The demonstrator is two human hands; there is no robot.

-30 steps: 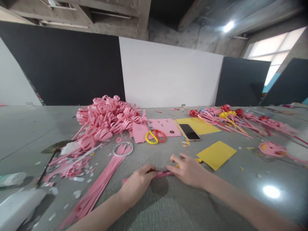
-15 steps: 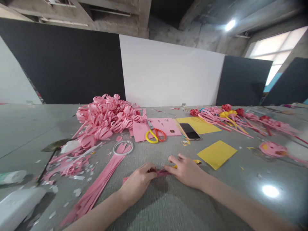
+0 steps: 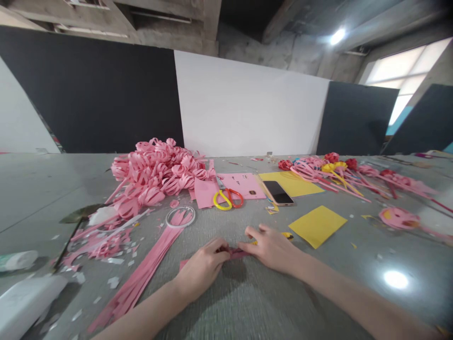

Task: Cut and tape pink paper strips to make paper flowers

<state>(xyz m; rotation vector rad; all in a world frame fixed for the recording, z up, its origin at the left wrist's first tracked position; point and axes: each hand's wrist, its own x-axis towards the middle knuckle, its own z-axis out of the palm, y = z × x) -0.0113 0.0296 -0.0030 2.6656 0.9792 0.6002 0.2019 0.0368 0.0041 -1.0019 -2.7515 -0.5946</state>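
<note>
A narrow pink paper strip lies across the grey table between my hands. My left hand has its fingers closed on the strip, whose other end shows left of that hand. My right hand rests at the strip's right end, thumb and fingertips pressed on it, other fingers bent. A yellow and black tool is partly hidden behind my right hand. Scissors with yellow and red handles lie beyond my hands, and a roll of tape sits on a bundle of long pink strips.
Pink paper flowers are heaped at back left. A phone lies on yellow paper, with another yellow sheet nearer. Finished flowers lie at back right. Scraps and a white box are at left.
My right hand has shifted very slightly left along the strip. My left hand keeps its hold, and the rest of the view has moved only a little with the camera.
</note>
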